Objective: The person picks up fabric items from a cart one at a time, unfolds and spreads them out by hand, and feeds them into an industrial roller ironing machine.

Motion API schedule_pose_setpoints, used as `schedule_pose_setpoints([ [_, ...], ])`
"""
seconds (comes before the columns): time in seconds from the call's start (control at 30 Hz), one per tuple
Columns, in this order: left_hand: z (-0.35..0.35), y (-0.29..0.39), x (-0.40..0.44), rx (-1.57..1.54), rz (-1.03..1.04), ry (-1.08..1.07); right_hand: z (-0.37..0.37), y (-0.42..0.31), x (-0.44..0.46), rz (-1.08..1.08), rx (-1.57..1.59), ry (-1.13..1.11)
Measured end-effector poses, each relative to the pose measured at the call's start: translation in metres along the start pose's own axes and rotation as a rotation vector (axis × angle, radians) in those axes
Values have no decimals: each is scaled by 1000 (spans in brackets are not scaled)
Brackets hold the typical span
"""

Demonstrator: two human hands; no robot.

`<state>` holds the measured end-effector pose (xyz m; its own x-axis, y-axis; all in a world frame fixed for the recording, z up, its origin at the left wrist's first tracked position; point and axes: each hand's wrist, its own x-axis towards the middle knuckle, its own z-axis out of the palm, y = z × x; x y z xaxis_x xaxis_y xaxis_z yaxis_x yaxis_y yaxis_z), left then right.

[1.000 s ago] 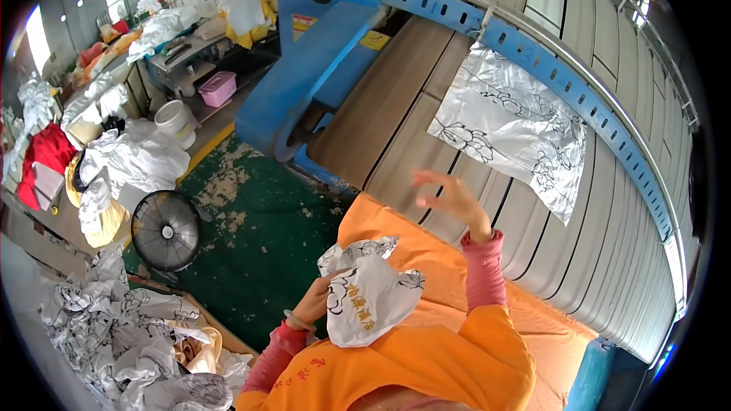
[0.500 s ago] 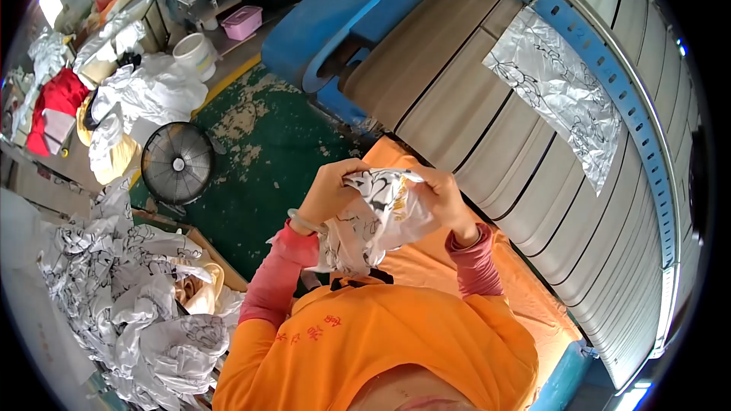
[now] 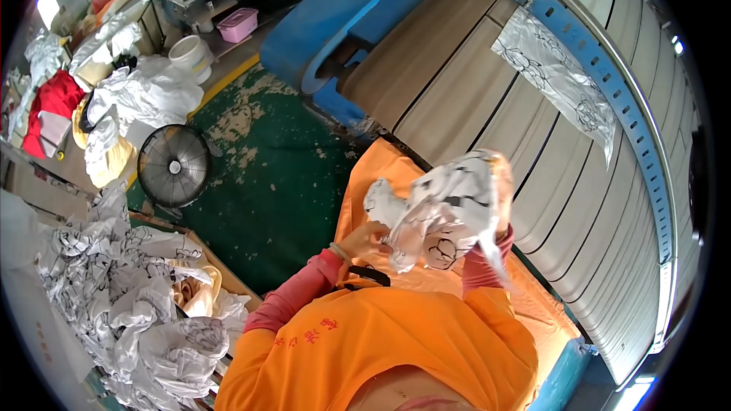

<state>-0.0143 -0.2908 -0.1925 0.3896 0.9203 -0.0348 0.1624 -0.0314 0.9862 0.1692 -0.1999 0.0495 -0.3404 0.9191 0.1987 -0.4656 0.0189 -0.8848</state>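
A crumpled white pillowcase (image 3: 449,205) with a black flower print is bunched up in front of my chest. My right hand (image 3: 503,186) grips it at its right side; cloth and blur hide most of the fingers. At the lower left of the bundle is my left hand (image 3: 364,240), its fingers curved and apart, the tips at the cloth's edge. Whether they touch it, I cannot tell. Below the bundle, an orange cloth sheet (image 3: 373,171) hangs along the machine's edge. A similar printed piece (image 3: 560,76) lies flat on the beige rollers.
A large ironing machine with a beige belt surface (image 3: 457,99) and blue frame (image 3: 335,23) fills the right. At the left are a black fan (image 3: 174,167), a heap of printed linen (image 3: 129,281), a white bucket (image 3: 190,57) and a pink basket (image 3: 238,24). The floor (image 3: 266,205) is green.
My right hand has moved right with the pillowcase, which has swung right and bunched up. The left hand has come off its upper edge and dropped lower. The piece on the machine has shifted slightly.
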Motion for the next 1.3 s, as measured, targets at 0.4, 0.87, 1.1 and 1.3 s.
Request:
schedule_pose_setpoints([
  [0.4,24,19,60,85,534,230,-77,-59,-58,-535,-283,420],
  [0.87,-74,36,29,-620,-222,-96,-91,-96,-105,-169,-1342,820],
  [1.1,-41,123,22,-1034,-32,-680,16,24,-85,-269,-1116,-276],
  [1.3,-49,113,13,-530,51,-578,-27,64,-82,-301,-892,-19],
])
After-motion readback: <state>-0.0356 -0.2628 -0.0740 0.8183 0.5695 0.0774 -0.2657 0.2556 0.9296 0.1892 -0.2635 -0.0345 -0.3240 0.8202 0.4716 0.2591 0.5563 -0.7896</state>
